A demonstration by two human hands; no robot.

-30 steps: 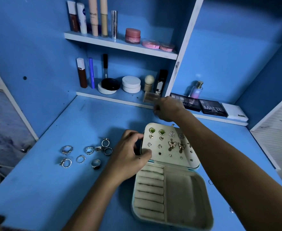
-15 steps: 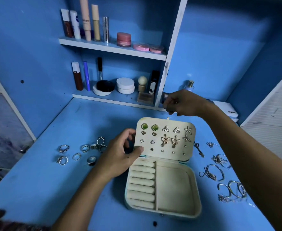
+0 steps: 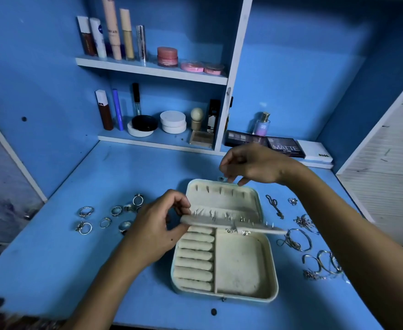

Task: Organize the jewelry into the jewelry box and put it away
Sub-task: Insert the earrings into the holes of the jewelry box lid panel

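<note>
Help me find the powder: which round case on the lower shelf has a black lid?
The case left of the white jar, next to the upright tubes. Its lid is black over a white base, while the white jar is white all over.

Left hand [image 3: 158, 231] and right hand [image 3: 255, 166]: both bare. No rings, watch or bracelets worn. Forearms uncovered; no sleeves in view.
</note>
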